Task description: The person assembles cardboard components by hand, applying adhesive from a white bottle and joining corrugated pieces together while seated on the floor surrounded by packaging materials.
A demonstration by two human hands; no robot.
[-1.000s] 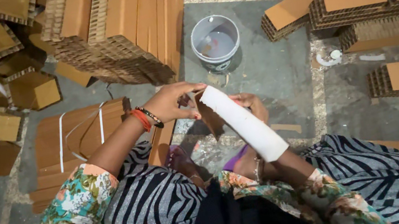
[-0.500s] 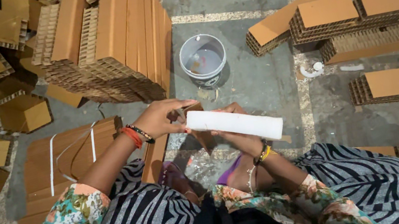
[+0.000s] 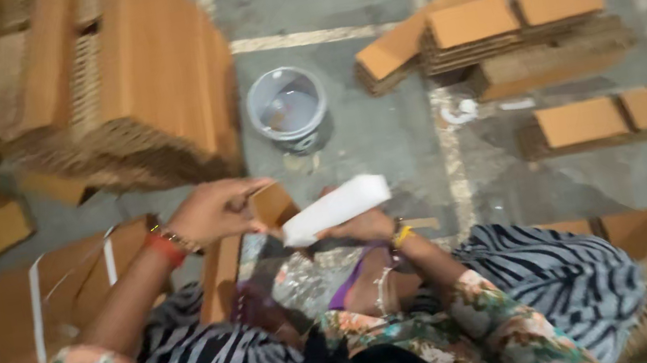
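My left hand point(image 3: 210, 212) pinches the edge of a small brown cardboard piece point(image 3: 273, 206) held over my lap. My right hand point(image 3: 363, 225) grips a white rolled strip point(image 3: 334, 208) that points up and to the right, its lower end touching the cardboard piece. Both wrists wear bangles. The picture is blurred, so finger details are unclear.
A grey bucket point(image 3: 288, 109) stands on the concrete floor ahead. A tall stack of corrugated cardboard point(image 3: 140, 81) rises at the left. Flat cardboard bundles point(image 3: 517, 31) lie at the right, and a sheet with white straps point(image 3: 68, 277) lies by my left knee.
The white roll has swung from pointing down-right to lying tilted up to the right. My right hand has dropped lower. The view has shifted and blurred.
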